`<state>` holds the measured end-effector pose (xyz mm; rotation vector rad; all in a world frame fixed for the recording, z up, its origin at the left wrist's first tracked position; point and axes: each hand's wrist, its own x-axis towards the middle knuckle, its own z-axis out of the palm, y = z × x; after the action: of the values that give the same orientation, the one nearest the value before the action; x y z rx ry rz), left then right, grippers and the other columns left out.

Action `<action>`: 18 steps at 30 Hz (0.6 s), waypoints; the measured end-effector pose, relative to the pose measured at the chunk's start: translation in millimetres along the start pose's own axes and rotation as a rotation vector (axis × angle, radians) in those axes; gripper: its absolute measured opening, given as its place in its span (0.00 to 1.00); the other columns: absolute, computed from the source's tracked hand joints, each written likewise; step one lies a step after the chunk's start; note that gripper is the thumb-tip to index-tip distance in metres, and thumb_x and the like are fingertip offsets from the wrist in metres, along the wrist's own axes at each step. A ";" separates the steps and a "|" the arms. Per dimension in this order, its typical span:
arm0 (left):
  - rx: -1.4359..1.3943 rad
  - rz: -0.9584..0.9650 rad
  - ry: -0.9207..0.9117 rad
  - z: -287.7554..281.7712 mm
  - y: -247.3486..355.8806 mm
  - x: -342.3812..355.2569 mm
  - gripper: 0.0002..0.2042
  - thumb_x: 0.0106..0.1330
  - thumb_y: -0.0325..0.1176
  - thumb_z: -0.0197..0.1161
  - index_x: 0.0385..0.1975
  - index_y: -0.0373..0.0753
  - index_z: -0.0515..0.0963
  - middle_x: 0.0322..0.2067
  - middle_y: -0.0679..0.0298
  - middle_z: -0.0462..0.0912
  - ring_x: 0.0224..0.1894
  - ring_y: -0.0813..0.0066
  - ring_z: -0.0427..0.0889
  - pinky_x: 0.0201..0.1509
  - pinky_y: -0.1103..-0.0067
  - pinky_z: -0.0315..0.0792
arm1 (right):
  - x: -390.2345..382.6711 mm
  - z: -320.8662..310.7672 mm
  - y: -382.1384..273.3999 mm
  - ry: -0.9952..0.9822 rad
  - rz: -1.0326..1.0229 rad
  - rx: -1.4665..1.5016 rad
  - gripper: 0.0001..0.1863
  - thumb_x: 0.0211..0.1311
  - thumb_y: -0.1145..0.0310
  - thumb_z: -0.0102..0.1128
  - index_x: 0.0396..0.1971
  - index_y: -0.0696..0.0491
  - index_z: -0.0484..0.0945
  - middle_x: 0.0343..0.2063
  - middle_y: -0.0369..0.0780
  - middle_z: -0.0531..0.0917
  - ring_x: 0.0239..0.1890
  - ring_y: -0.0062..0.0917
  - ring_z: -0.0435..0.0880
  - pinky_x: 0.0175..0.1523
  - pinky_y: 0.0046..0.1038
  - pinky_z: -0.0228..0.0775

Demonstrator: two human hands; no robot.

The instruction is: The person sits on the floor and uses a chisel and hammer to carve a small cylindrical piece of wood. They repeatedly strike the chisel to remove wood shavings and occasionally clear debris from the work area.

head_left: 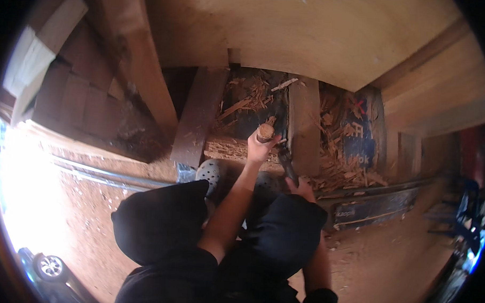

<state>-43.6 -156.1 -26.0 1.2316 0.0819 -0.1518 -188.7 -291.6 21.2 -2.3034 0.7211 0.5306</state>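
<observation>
Gripping a wooden stick (265,132), chip-strewn planks (302,121), dirt floor (80,220)

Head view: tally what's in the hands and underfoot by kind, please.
Wooden-handled tool in left hand: 1
Dark tool in right hand: 1
Perforated clogs: 2
Total: 4
</observation>
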 end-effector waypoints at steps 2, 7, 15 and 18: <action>0.060 -0.031 0.001 -3.8 -2.5 2.5 0.11 0.50 0.24 0.69 0.30 0.35 0.74 0.27 0.71 0.76 0.30 0.83 0.73 0.35 0.82 0.70 | -8.3 13.5 8.2 0.070 0.029 0.022 0.31 0.58 0.43 0.52 0.42 0.61 0.74 0.35 0.57 0.79 0.43 0.52 0.77 0.47 0.43 0.67; 0.179 0.042 0.045 -5.2 -0.4 4.6 0.12 0.46 0.25 0.67 0.31 0.34 0.76 0.27 0.65 0.78 0.30 0.77 0.76 0.36 0.78 0.71 | -36.8 8.0 -6.8 0.345 0.088 0.167 0.28 0.60 0.45 0.52 0.42 0.58 0.74 0.31 0.54 0.80 0.39 0.44 0.80 0.45 0.38 0.68; 0.222 0.026 0.035 -7.1 1.6 5.4 0.13 0.43 0.25 0.65 0.31 0.32 0.77 0.27 0.55 0.81 0.32 0.68 0.82 0.38 0.76 0.73 | -57.3 -66.9 -25.4 0.365 -0.401 0.500 0.23 0.60 0.50 0.55 0.39 0.58 0.74 0.23 0.47 0.77 0.28 0.34 0.79 0.38 0.35 0.70; 0.188 -0.001 0.032 -5.6 -1.5 5.9 0.14 0.43 0.25 0.65 0.32 0.32 0.77 0.27 0.55 0.82 0.32 0.68 0.82 0.38 0.76 0.73 | -40.7 -51.0 -47.4 0.254 -0.368 0.484 0.21 0.61 0.53 0.54 0.35 0.58 0.73 0.21 0.52 0.77 0.27 0.42 0.80 0.35 0.37 0.70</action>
<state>-37.8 -151.7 -30.2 1.4217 0.0975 -0.1428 -181.6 -282.5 101.0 -1.9874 0.4578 -0.1029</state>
